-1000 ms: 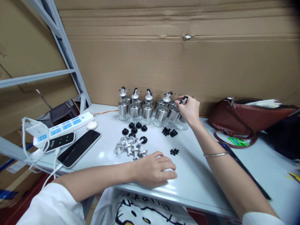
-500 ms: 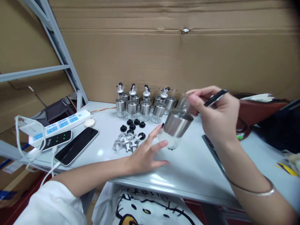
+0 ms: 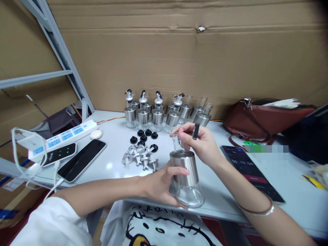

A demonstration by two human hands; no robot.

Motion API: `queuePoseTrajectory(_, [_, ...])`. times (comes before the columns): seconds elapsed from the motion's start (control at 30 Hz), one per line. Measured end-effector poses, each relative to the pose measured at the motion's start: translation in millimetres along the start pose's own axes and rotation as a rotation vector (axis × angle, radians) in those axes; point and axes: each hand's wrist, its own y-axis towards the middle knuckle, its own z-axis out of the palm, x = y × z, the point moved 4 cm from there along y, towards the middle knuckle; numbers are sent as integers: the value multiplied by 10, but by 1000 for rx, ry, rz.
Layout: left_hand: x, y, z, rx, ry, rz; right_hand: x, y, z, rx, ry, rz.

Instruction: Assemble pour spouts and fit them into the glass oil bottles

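Note:
A glass bottle with a steel band (image 3: 185, 167) stands near the table's front edge, leaning slightly. My left hand (image 3: 164, 182) wraps around its body from the left. At the neck, my right hand (image 3: 198, 140) pinches the glass with thumb and fingers. A small dark strip-like piece (image 3: 196, 131) sticks up from between the right fingers; its kind is unclear. Left of the bottle lie several black stoppers (image 3: 143, 137) and a pile of silver pourer tops (image 3: 140, 157). Behind these, several similar bottles (image 3: 157, 117) stand in rows, the front ones fitted with pourers.
On the left are a power strip (image 3: 68, 136), a phone (image 3: 82, 160), a small black device (image 3: 59, 154) and white cables. A second phone (image 3: 252, 172) showing a timer lies under my right forearm. A brown bag (image 3: 266, 118) sits at the back right, before a cardboard wall (image 3: 143, 58).
The bottle has come down and towards me, from tilted in the air to nearly upright at the table edge. My left hand has closed around it; my right hand moved down and left with it.

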Motion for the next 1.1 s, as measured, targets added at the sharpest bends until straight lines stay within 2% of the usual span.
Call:
queuePoseTrajectory(0.13, [18, 5, -28, -98, 8, -58, -85, -10, -44, -50, 23, -39])
queuePoseTrajectory(0.23, [21, -3, -20, -87, -28, -122, -122, 1, -76, -47, 53, -35])
queuePoseTrajectory(0.43, [72, -43, 9, -57, -69, -300, -153, 25, -96, 48, 284, 121])
queuePoseTrajectory(0.5, [77, -46, 19, -30, -88, -331, -163, 57, -141, -30, 348, 135])
queuePoseTrajectory(0.63, [50, -26, 11, 1, -76, -310, -182, 127, -294, -302, 393, 17])
queuePoseTrajectory(0.7, [43, -16, 8, 28, -41, -304, -190, 143, -317, -343, 392, -12])
queuePoseTrajectory(0.83, [39, -6, 14, 75, 34, -267, -155, 116, -254, -323, 419, -4])
queuePoseTrajectory(1.1, [33, 2, 25, 64, 44, -242, -99, 50, -114, -181, 379, 119])
